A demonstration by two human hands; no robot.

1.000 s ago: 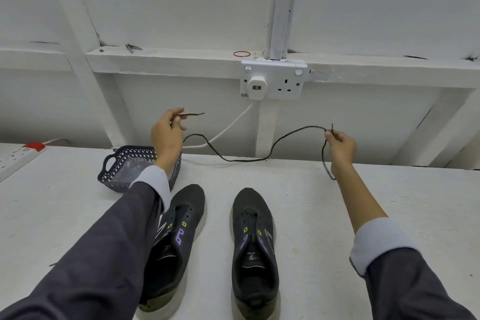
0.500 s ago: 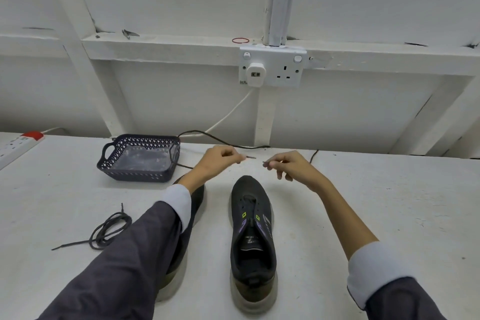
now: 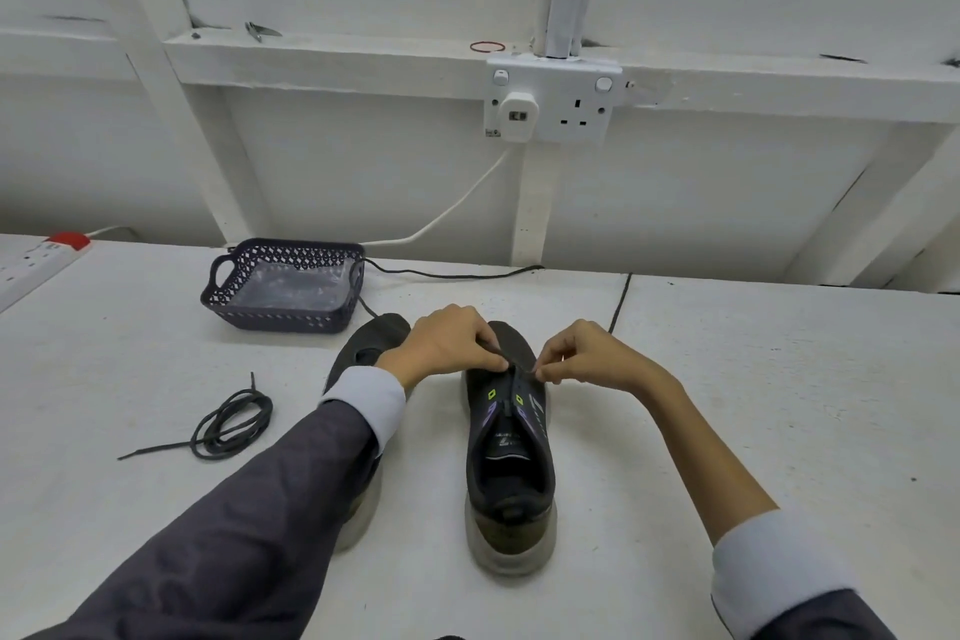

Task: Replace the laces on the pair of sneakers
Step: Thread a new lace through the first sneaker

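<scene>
Left hand: pinches one lace end.
Right hand: pinches the other end.
Shoe: directly under both your hands, equally close; toe far, heel near.
Lace slack: trails far.

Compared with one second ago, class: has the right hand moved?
Yes. The right hand, pinching the lace, dropped from below the wall socket to the right sneaker toe.

place: plain workroom | cues: white timber-framed wall, wall socket, power strip, white bench
</scene>
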